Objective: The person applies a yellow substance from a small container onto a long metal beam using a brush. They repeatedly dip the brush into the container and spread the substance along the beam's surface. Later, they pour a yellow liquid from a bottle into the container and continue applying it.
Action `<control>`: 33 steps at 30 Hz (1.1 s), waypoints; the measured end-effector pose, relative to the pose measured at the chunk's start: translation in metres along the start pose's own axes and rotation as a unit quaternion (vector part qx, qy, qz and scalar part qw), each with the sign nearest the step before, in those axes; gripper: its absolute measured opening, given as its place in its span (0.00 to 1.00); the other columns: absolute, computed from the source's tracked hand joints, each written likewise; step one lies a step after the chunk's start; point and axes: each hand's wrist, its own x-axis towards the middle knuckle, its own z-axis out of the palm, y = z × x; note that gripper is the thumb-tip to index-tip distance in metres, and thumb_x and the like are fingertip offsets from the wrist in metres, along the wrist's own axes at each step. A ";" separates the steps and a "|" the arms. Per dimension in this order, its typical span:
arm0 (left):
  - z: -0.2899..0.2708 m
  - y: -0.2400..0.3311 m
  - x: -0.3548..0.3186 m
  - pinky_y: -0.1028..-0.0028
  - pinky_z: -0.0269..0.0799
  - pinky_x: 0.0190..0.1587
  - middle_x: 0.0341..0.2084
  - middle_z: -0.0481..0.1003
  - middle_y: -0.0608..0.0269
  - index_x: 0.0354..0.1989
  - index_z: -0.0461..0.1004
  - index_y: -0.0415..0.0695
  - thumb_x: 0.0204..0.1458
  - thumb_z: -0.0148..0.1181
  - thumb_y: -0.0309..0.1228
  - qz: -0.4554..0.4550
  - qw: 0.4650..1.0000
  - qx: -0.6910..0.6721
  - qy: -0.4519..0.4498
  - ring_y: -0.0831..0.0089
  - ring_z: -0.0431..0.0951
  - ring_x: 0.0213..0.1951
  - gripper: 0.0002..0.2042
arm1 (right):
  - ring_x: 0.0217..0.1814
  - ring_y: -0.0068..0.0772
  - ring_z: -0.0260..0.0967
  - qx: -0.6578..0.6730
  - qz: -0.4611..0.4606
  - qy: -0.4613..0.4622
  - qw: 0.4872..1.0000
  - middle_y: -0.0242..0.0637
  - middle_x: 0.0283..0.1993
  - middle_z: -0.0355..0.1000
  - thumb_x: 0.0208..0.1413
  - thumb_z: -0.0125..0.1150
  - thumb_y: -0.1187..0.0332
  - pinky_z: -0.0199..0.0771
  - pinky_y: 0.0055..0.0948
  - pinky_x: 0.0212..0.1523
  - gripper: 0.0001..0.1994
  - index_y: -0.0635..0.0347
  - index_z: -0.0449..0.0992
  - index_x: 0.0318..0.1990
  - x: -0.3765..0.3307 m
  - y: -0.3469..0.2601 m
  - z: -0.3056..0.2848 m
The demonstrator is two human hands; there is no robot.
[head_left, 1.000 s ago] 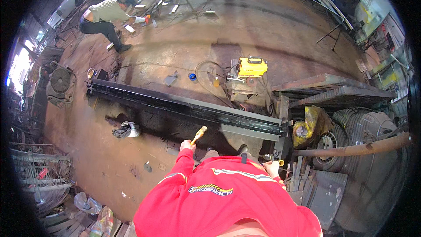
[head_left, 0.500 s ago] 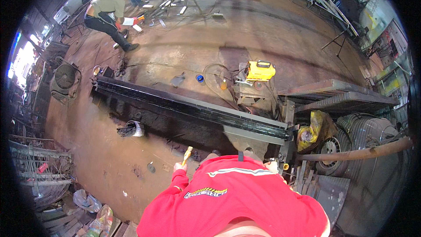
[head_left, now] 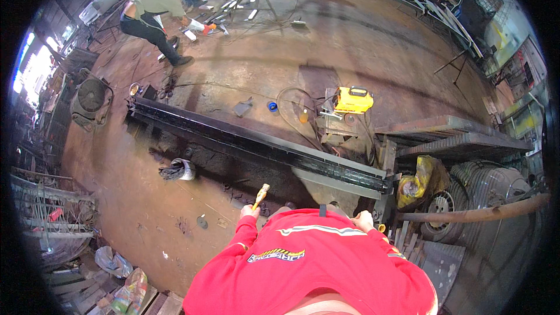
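The left hand (head_left: 249, 212) grips a yellow-handled brush (head_left: 261, 195); slackening could drop it. What the right hand (head_left: 364, 220) holds, I cannot tell.

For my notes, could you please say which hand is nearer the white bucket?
Left: the left hand is right of the white bucket; the right hand, much farther right.

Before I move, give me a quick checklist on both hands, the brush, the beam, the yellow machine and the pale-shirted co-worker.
1. Left hand gripping the yellow-handled brush: ok.
2. Brush apart from the black beam: ok.
3. Right hand free of any object: cannot tell.
4. Yellow machine resting on its stand: ok.
5. Co-worker away from the beam: ok.
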 end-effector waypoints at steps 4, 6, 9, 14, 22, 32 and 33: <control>0.001 0.016 0.009 0.61 0.72 0.47 0.38 0.78 0.48 0.42 0.78 0.44 0.42 0.64 0.43 0.020 1.000 -0.003 -0.010 0.55 0.78 0.44 0.20 | 0.20 0.28 0.70 0.348 0.086 0.073 0.931 0.39 0.20 0.74 0.43 0.68 0.70 0.69 0.32 0.23 0.06 0.64 0.80 0.25 0.012 0.022 0.020; 0.002 0.026 0.008 0.61 0.72 0.47 0.39 0.77 0.48 0.42 0.78 0.44 0.42 0.64 0.43 0.026 0.999 -0.002 -0.023 0.55 0.77 0.44 0.21 | 0.20 0.27 0.69 0.402 0.098 0.070 0.907 0.38 0.21 0.74 0.43 0.68 0.70 0.68 0.30 0.23 0.07 0.66 0.80 0.25 0.024 0.039 0.032; -0.006 0.017 0.009 0.61 0.72 0.48 0.39 0.77 0.48 0.42 0.78 0.43 0.42 0.64 0.42 0.015 1.000 0.008 -0.002 0.55 0.77 0.44 0.20 | 0.19 0.30 0.72 0.194 -0.027 0.041 0.980 0.39 0.17 0.74 0.40 0.70 0.56 0.72 0.33 0.26 0.16 0.63 0.80 0.22 0.034 -0.010 0.010; 0.001 0.012 0.012 0.61 0.72 0.47 0.37 0.78 0.49 0.39 0.79 0.44 0.41 0.64 0.43 0.013 1.000 0.010 0.016 0.56 0.78 0.42 0.19 | 0.31 0.53 0.71 -0.075 -0.445 -0.019 0.892 0.53 0.23 0.70 0.49 0.57 0.50 0.69 0.47 0.32 0.22 0.65 0.76 0.22 -0.023 -0.235 -0.126; -0.003 -0.025 -0.014 0.61 0.72 0.45 0.35 0.77 0.47 0.38 0.77 0.41 0.41 0.64 0.41 -0.031 0.997 -0.048 0.053 0.53 0.78 0.41 0.19 | 0.42 0.39 0.67 -0.111 -0.917 -0.119 0.364 0.36 0.31 0.67 0.42 0.61 0.62 0.65 0.39 0.40 0.09 0.57 0.73 0.24 -0.323 -0.462 -0.203; 0.059 -0.053 -0.017 0.58 0.72 0.38 0.27 0.76 0.43 0.30 0.77 0.38 0.37 0.63 0.41 -0.038 0.990 -0.084 0.107 0.48 0.77 0.33 0.17 | 0.41 0.37 0.67 -0.288 -0.922 0.002 0.258 0.35 0.31 0.69 0.43 0.59 0.63 0.66 0.38 0.41 0.07 0.56 0.73 0.25 -0.393 -0.447 -0.235; 0.066 -0.062 -0.014 0.57 0.72 0.38 0.27 0.76 0.42 0.29 0.77 0.38 0.37 0.63 0.41 -0.041 0.989 -0.087 0.116 0.48 0.77 0.33 0.17 | 0.41 0.37 0.67 -0.287 -0.922 0.002 0.259 0.35 0.31 0.69 0.44 0.59 0.63 0.66 0.38 0.41 0.07 0.56 0.74 0.25 -0.391 -0.448 -0.233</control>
